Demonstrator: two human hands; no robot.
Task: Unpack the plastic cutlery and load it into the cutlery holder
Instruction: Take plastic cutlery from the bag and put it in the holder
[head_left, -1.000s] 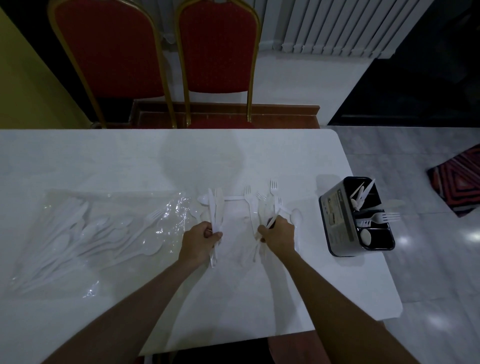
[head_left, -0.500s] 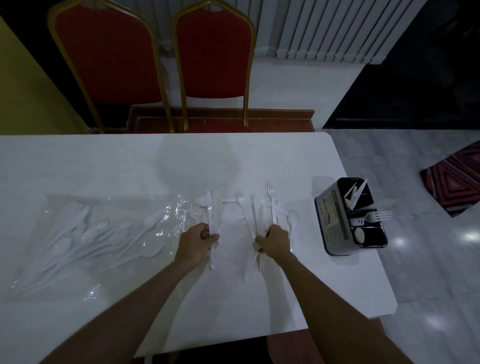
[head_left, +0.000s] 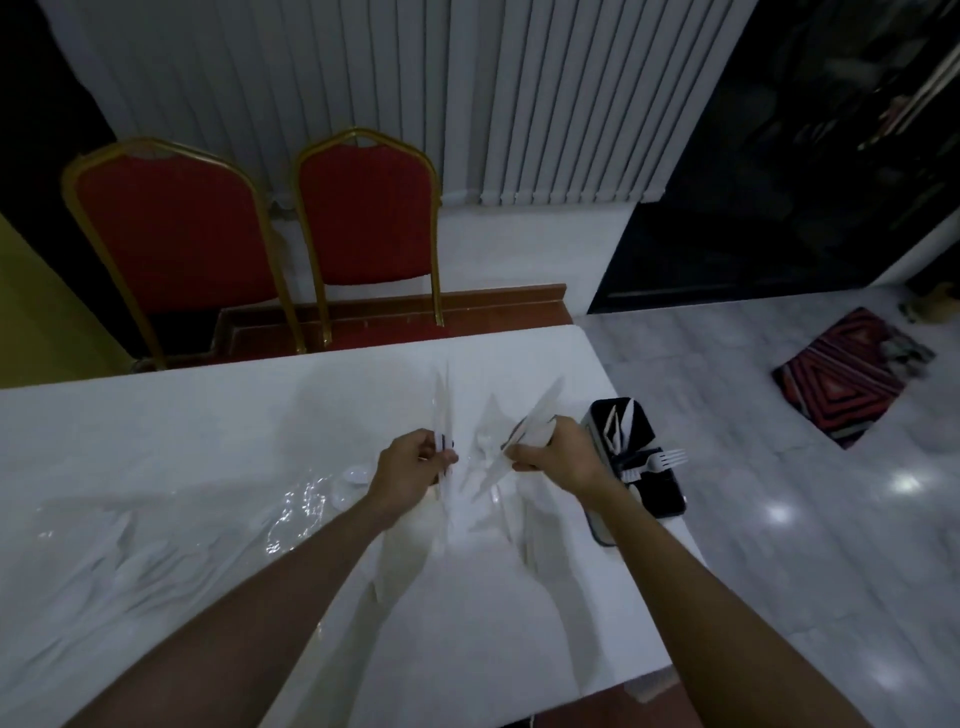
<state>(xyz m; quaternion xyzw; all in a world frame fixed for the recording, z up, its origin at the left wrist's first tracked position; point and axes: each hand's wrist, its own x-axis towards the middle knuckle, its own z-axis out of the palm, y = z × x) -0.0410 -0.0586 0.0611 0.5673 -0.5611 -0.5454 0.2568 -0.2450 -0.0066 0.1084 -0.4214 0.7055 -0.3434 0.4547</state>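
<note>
Both bundles of white cutlery have come up off the table (head_left: 208, 441) since half a second ago, when I had them fanned flat on it under my knuckles. Now they are in the air. I read that as gathering done and the carry to the holder about to start.

Far left, the clear plastic bag (head_left: 156, 545) lies flat on the table with more pale pieces inside, too blurred to tell apart, so unpacking is only partly done. My left hand (head_left: 413, 470) is raised above the middle of the table, fingers curled round the left bundle (head_left: 443, 410), which stands nearly upright with its tips pointing away from me. Just to its right, not touching it, my right hand (head_left: 558, 457) grips the right bundle (head_left: 537, 415) in a closed fist. That bundle leans up toward the far right, its handles trailing down toward me. Both forearms reach in from the near edge, wrists roughly level.

At the right edge of the table stands the black cutlery holder (head_left: 667, 501), just beside my right wrist, with a fork (head_left: 660, 460) and a few other pieces already in it. My right bundle is nearest and, I judge, should go in first.
</note>
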